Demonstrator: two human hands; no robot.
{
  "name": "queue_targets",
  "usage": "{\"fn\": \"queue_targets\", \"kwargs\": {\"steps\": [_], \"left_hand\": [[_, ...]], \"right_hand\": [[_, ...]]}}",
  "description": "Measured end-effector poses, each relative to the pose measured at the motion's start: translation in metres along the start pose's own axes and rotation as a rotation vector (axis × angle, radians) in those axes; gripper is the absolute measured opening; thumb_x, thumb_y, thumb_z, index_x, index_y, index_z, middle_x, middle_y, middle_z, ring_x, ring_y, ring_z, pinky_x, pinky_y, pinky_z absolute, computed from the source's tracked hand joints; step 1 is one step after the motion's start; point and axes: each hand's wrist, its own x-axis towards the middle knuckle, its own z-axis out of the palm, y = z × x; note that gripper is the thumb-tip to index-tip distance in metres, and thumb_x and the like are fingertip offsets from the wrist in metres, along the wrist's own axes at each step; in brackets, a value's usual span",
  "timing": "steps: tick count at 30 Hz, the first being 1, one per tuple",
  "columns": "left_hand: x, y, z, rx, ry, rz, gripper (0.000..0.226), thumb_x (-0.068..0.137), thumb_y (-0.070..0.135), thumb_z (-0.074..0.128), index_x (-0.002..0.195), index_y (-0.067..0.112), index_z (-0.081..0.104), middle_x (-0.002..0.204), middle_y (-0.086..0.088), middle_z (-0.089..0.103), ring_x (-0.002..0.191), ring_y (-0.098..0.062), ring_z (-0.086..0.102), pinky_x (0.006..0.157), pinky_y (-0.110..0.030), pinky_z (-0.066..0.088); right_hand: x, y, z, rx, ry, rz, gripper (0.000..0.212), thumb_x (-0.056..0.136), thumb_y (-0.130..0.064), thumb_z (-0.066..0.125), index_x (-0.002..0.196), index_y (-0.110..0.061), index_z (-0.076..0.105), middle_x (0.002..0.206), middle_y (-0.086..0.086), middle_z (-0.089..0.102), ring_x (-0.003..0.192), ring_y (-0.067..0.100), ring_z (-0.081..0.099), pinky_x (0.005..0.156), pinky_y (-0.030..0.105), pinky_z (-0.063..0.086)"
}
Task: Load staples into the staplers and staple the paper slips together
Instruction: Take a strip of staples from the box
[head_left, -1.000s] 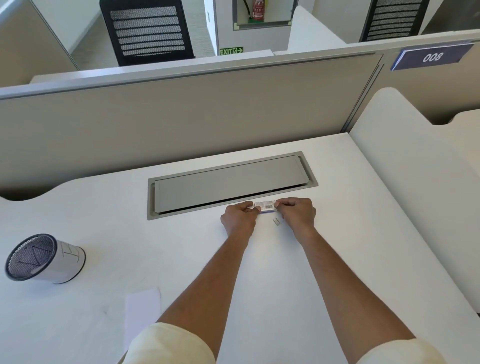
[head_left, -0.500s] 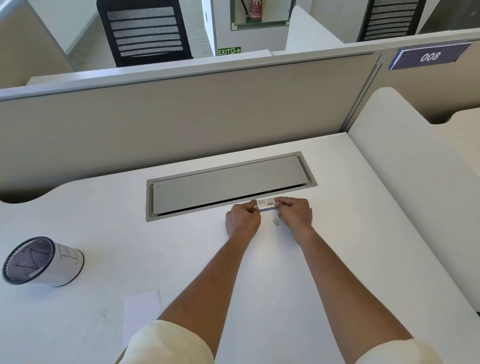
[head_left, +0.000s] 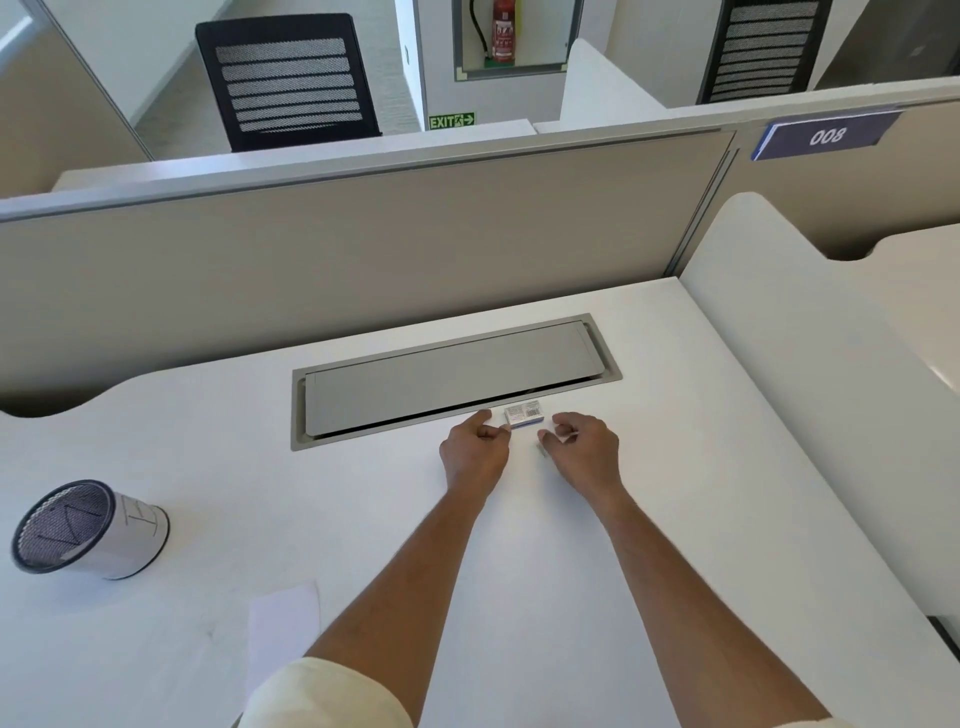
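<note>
Hands rest side by side on the white desk (head_left: 675, 493), just in front of the grey cable hatch (head_left: 452, 382). The left hand (head_left: 475, 449) is loosely curled, its index finger stretched forward and its thumb tip touching or almost touching the left end of the staple box (head_left: 524, 417); it clasps nothing that can be seen. The right hand (head_left: 584, 449) sits just right of the box and a little nearer, apart from it, with fingers bent inward and thumb and forefinger drawn close together; whether they pinch something small cannot be told. The box is a small flat carton with a printed white label and a blue lower edge, lying on the desk between the two hands and right against the front lip of the hatch. A faint sliver shows on the desk by the right thumb, too small to identify. Far left, a mesh pen cup (head_left: 85, 530) lies on its side. A white paper slip (head_left: 283, 629) lies near the bottom, partly covered by the left sleeve (head_left: 327, 696). No stapler can be made out
</note>
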Motion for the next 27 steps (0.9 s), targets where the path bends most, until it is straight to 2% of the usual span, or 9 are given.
{"fn": "queue_targets", "kwargs": {"steps": [3, 6, 9, 12, 14, 16, 21, 25, 27], "left_hand": [[-0.011, -0.002, -0.004, 0.001, -0.014, -0.005, 0.040, 0.096, 0.022, 0.067, 0.135, 0.017, 0.067, 0.076, 0.017, 0.067, 0.104, -0.018, 0.064, 0.095, -0.028, 0.053], [-0.022, -0.003, -0.007, 0.034, -0.043, -0.019, 0.034, 0.096, 0.021, 0.065, 0.130, 0.016, 0.070, 0.077, 0.018, 0.064, 0.103, -0.018, 0.064, 0.093, -0.027, 0.054], [-0.039, -0.003, -0.017, 0.049, -0.084, -0.036, 0.031, 0.096, 0.022, 0.066, 0.126, 0.018, 0.072, 0.090, 0.010, 0.069, 0.102, -0.016, 0.063, 0.086, -0.020, 0.048], [-0.052, -0.006, -0.029, 0.018, -0.097, -0.038, 0.023, 0.096, 0.023, 0.066, 0.117, 0.021, 0.075, 0.099, 0.006, 0.071, 0.102, -0.015, 0.066, 0.087, -0.023, 0.054], [-0.060, -0.007, -0.040, -0.014, -0.079, -0.018, 0.012, 0.096, 0.026, 0.067, 0.098, 0.031, 0.077, 0.094, 0.013, 0.073, 0.098, -0.014, 0.068, 0.079, -0.022, 0.057], [-0.070, -0.006, -0.054, -0.053, -0.041, 0.027, 0.017, 0.095, 0.031, 0.068, 0.080, 0.037, 0.073, 0.083, 0.020, 0.072, 0.090, -0.013, 0.070, 0.069, -0.018, 0.052], [-0.089, -0.004, -0.100, -0.056, 0.044, 0.149, 0.020, 0.094, 0.044, 0.070, 0.088, 0.027, 0.078, 0.078, 0.015, 0.075, 0.086, -0.014, 0.074, 0.080, -0.026, 0.054], [-0.108, -0.008, -0.154, -0.026, 0.161, 0.255, 0.024, 0.094, 0.044, 0.071, 0.085, 0.022, 0.079, 0.070, 0.015, 0.072, 0.070, 0.010, 0.066, 0.065, -0.003, 0.042], [-0.119, -0.013, -0.181, -0.026, 0.221, 0.305, 0.022, 0.093, 0.042, 0.073, 0.081, 0.024, 0.078, 0.068, 0.020, 0.069, 0.066, 0.019, 0.062, 0.063, 0.002, 0.039]], "right_hand": [[-0.018, 0.003, 0.004, -0.135, 0.012, -0.093, 0.032, 0.085, -0.019, 0.080, 0.111, -0.002, 0.074, 0.103, 0.016, 0.067, 0.094, 0.029, 0.065, 0.086, 0.028, 0.045], [-0.030, 0.005, 0.009, -0.213, 0.019, -0.144, 0.018, 0.092, -0.014, 0.071, 0.104, -0.002, 0.075, 0.100, 0.015, 0.065, 0.093, 0.030, 0.064, 0.078, 0.026, 0.041], [-0.042, 0.002, 0.008, -0.245, 0.031, -0.169, 0.016, 0.096, -0.009, 0.062, 0.098, -0.001, 0.076, 0.095, 0.015, 0.064, 0.090, 0.031, 0.064, 0.077, 0.032, 0.048], [-0.057, -0.002, 0.007, -0.218, 0.019, -0.166, 0.013, 0.096, -0.008, 0.063, 0.096, -0.003, 0.075, 0.095, 0.012, 0.064, 0.090, 0.029, 0.065, 0.076, 0.030, 0.045], [-0.068, -0.005, 0.005, -0.181, 0.010, -0.192, 0.011, 0.096, -0.010, 0.065, 0.098, -0.005, 0.075, 0.096, 0.009, 0.065, 0.092, 0.027, 0.065, 0.079, 0.029, 0.047], [-0.081, -0.011, 0.002, -0.181, -0.006, -0.256, 0.012, 0.097, -0.013, 0.065, 0.099, -0.008, 0.076, 0.097, 0.006, 0.065, 0.094, 0.025, 0.064, 0.081, 0.030, 0.049], [-0.119, -0.037, -0.004, -0.193, -0.004, -0.434, 0.011, 0.097, -0.018, 0.067, 0.098, -0.011, 0.076, 0.098, 0.004, 0.065, 0.095, 0.024, 0.059, 0.079, 0.029, 0.045], [-0.154, -0.068, -0.004, -0.182, -0.013, -0.576, 0.009, 0.095, -0.016, 0.070, 0.097, -0.010, 0.076, 0.098, 0.005, 0.072, 0.095, 0.027, 0.064, 0.081, 0.033, 0.048], [-0.170, -0.082, -0.001, -0.164, -0.014, -0.618, 0.008, 0.094, -0.016, 0.071, 0.095, -0.011, 0.077, 0.097, 0.005, 0.076, 0.092, 0.029, 0.067, 0.081, 0.038, 0.052]]}}
